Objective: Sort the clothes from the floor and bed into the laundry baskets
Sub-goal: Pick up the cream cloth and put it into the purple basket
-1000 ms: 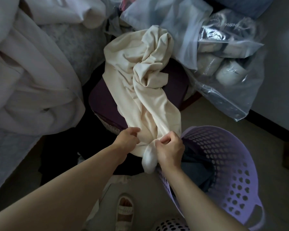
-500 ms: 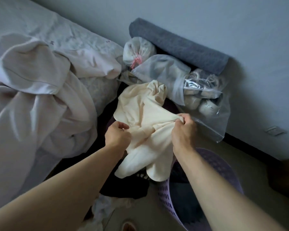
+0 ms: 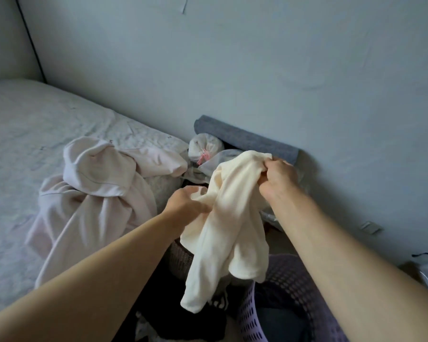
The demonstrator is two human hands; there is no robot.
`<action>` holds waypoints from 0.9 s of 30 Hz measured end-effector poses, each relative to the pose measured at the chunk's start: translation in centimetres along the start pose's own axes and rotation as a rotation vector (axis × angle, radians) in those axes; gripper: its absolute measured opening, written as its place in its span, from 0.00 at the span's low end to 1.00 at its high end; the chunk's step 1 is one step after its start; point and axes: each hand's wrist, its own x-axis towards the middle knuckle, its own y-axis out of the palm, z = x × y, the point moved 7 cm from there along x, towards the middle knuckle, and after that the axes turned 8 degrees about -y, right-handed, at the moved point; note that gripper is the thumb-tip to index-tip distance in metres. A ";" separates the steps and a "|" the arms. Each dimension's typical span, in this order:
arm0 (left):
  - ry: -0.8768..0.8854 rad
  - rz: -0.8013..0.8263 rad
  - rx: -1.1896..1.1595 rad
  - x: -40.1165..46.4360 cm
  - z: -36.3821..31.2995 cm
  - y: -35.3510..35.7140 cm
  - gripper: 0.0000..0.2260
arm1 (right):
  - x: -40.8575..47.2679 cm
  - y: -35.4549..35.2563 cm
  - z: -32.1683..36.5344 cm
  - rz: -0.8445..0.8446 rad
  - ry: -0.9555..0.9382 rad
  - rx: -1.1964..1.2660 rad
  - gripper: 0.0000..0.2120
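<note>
I saw both hands, left hand [image 3: 183,203] and right hand [image 3: 279,177], gripping the cream garment [image 3: 232,218] above the purple basket [image 3: 289,287].

Lighting: dim, cool, diffuse daylight; soft shadows. Glare: none. Blur: slight motion smear on left hand [image 3: 187,206]. Distortion: wide-angle stretch of forearms toward 6 and 4 o'clock edges.
</note>
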 end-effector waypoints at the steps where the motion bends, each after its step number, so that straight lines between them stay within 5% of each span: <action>1: 0.027 0.061 -0.020 -1.3 -1.0 0.0 0.31 | -1.1 0.5 1.2 0.018 0.006 0.030 0.15; 6: 0.132 0.192 0.108 -6.0 -5.3 1.0 0.42 | -5.6 2.5 6.5 0.099 -0.067 0.066 0.11; 10: 0.174 -0.023 0.157 -7.9 -9.0 -1.0 0.16 | -7.3 1.5 10.7 0.072 -0.145 0.051 0.12; 15: 0.284 -0.177 0.229 -10.4 -13.7 -3.3 0.06 | -8.4 -1.0 14.9 0.053 -0.191 0.056 0.13; 22: 0.403 0.101 0.245 -15.0 -17.8 0.8 0.42 | -10.9 0.0 21.1 0.282 -0.332 0.088 0.11; 27: 0.409 0.143 0.134 -18.4 -21.0 4.8 0.19 | -11.5 -1.2 24.2 0.333 -0.420 -0.009 0.10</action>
